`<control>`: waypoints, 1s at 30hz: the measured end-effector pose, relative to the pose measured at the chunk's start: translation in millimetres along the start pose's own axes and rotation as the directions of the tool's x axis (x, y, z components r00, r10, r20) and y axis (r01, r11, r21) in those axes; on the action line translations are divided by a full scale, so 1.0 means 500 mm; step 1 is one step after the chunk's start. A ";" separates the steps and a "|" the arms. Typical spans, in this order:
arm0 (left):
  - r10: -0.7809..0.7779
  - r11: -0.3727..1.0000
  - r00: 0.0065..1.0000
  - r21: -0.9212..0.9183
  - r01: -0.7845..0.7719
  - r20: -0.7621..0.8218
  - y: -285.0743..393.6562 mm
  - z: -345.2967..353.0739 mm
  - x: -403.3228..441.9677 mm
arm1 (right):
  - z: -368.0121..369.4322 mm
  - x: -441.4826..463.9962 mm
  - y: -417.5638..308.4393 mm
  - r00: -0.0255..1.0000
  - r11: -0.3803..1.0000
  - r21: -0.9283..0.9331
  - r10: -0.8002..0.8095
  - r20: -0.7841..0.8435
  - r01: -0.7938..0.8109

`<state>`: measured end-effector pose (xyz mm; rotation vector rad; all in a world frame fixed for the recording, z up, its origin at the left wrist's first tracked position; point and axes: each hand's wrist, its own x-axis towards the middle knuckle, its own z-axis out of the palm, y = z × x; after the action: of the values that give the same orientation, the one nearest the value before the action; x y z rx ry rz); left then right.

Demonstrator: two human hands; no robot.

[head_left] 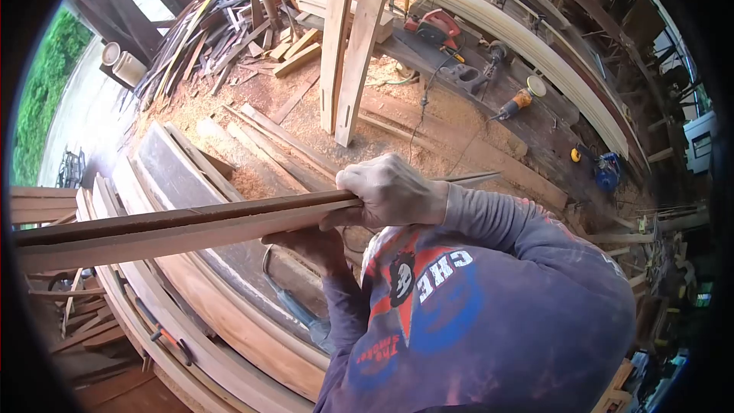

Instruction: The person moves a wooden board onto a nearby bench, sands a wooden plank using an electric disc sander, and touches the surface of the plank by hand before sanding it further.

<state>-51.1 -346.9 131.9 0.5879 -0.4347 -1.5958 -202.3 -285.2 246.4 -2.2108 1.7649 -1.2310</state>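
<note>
You have a long wooden piece (191,231) up in front of your chest, running from your hands out to the left edge of the view. It looks straight and narrow, with a pale tan lower face that is smooth and plain. Along its upper side runs a darker, reddish-brown band, and a dark line like a groove or gap lies between the two; you may be holding one grooved piece or two strips laid together, which is hard to tell from here.

Your right hand (391,190) is closed firmly around the near end, its fingers curled over the wood and pressed against it. Your left hand (315,246) is beneath the piece, just beside the right, and touches its underside; its fingers are shaded and partly covered, so you cannot tell how far they are curled. A thin pointed strip (478,177) shows beyond your right wrist, though whether it belongs to the same wood is unclear.

Below the wood, to the left, lie long curved boards (229,291), with a blue corded tool (294,306) near your left sleeve. Ahead, two upright wooden legs (359,61) stand close together over sawdust (397,99). Farther right, a dark tabletop (547,134) carries a red power tool (436,28) and an orange grinder (516,103) with a pale disc.
</note>
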 end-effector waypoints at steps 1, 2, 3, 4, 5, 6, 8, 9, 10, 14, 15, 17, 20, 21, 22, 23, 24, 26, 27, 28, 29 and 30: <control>0.107 0.974 0.994 0.199 -0.108 0.015 -0.015 -0.014 -0.005 | -0.001 -0.004 0.000 0.998 0.999 0.045 0.018 0.055 -0.021; 0.057 0.976 0.993 0.215 -0.033 -0.107 -0.025 -0.026 -0.006 | -0.004 -0.013 0.009 0.999 0.999 0.039 0.008 0.049 -0.010; 0.005 0.976 0.974 0.215 0.046 -0.229 -0.024 -0.017 -0.009 | -0.009 -0.032 0.024 0.990 0.989 0.137 0.027 0.136 -0.046; -0.047 0.973 0.938 0.196 0.121 -0.344 -0.025 -0.008 -0.012 | -0.013 -0.058 0.039 0.973 0.967 0.234 0.044 0.226 -0.098; -0.071 0.994 0.997 0.076 0.073 -0.027 -0.041 -0.034 -0.012 | -0.020 -0.091 0.053 0.934 0.941 0.253 0.135 0.332 -0.226; -0.047 0.996 0.956 -0.055 0.065 0.290 -0.056 -0.061 -0.010 | -0.033 -0.127 0.070 0.896 0.937 0.194 0.195 0.400 -0.290; -0.078 0.983 0.925 -0.128 0.134 0.372 -0.069 -0.086 -0.005 | -0.055 -0.217 0.129 0.818 0.917 0.052 0.325 0.475 -0.395; -0.098 0.965 0.953 -0.205 0.161 0.286 -0.071 -0.088 -0.008 | -0.061 -0.273 0.169 0.783 0.898 -0.027 0.398 0.479 -0.440; -0.125 0.943 0.972 -0.282 0.179 0.200 -0.073 -0.091 -0.011 | -0.073 -0.329 0.207 0.765 0.872 -0.092 0.468 0.443 -0.480; -0.097 0.995 0.959 -0.038 0.091 -0.265 -0.089 -0.055 -0.037 | -0.114 -0.501 0.343 0.678 0.798 -0.234 0.597 0.428 -0.555; -0.066 0.995 0.965 0.050 0.081 -0.252 -0.108 -0.045 -0.045 | -0.109 -0.534 0.369 0.682 0.769 -0.258 0.639 0.357 -0.585; -0.009 0.969 0.977 0.238 0.060 -0.213 -0.143 0.025 -0.080 | -0.113 -0.578 0.406 0.755 0.773 -0.254 0.629 0.185 -0.582; -0.148 0.984 0.977 0.076 0.161 -0.150 -0.196 0.041 -0.087 | -0.183 -0.600 0.430 0.800 0.800 -0.263 0.584 0.135 -0.540; -0.059 0.925 0.983 0.361 0.119 -0.172 -0.216 0.106 -0.108 | -0.205 -0.610 0.444 0.840 0.834 -0.244 0.531 0.112 -0.495; -0.092 0.898 0.988 0.420 0.136 -0.123 -0.254 0.079 -0.087 | -0.236 -0.610 0.451 0.841 0.837 -0.239 0.528 0.119 -0.491; -0.125 0.866 0.989 0.479 0.145 -0.073 -0.292 0.052 -0.067 | -0.274 -0.609 0.458 0.822 0.821 -0.260 0.552 0.141 -0.508; -0.157 0.832 0.987 0.536 0.145 -0.024 -0.329 0.026 -0.047 | -0.311 -0.611 0.466 0.802 0.805 -0.281 0.576 0.159 -0.523; -0.258 0.965 0.960 -0.021 0.261 0.106 -0.382 0.155 -0.052 | -0.375 -0.626 0.500 0.841 0.832 -0.272 0.527 0.121 -0.483; -0.263 0.928 0.892 -0.156 0.337 0.367 -0.408 0.206 -0.054 | -0.411 -0.637 0.523 0.840 0.832 -0.256 0.531 0.113 -0.492; -0.254 0.928 0.890 -0.164 0.335 0.377 -0.446 0.272 -0.059 | -0.456 -0.645 0.556 0.838 0.830 -0.242 0.536 0.104 -0.502; -0.220 0.970 0.928 -0.031 0.240 0.299 -0.490 0.347 -0.069 | -0.506 -0.638 0.590 0.840 0.829 -0.251 0.534 0.096 -0.499; -0.185 0.979 0.957 0.122 0.161 0.222 -0.534 0.411 -0.082 | -0.554 -0.630 0.610 0.796 0.796 -0.166 0.599 0.084 -0.582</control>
<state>-385.7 -289.5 140.9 0.5293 -0.6589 -1.8276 -621.4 -9.9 113.4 -1.5210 2.2766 -0.8169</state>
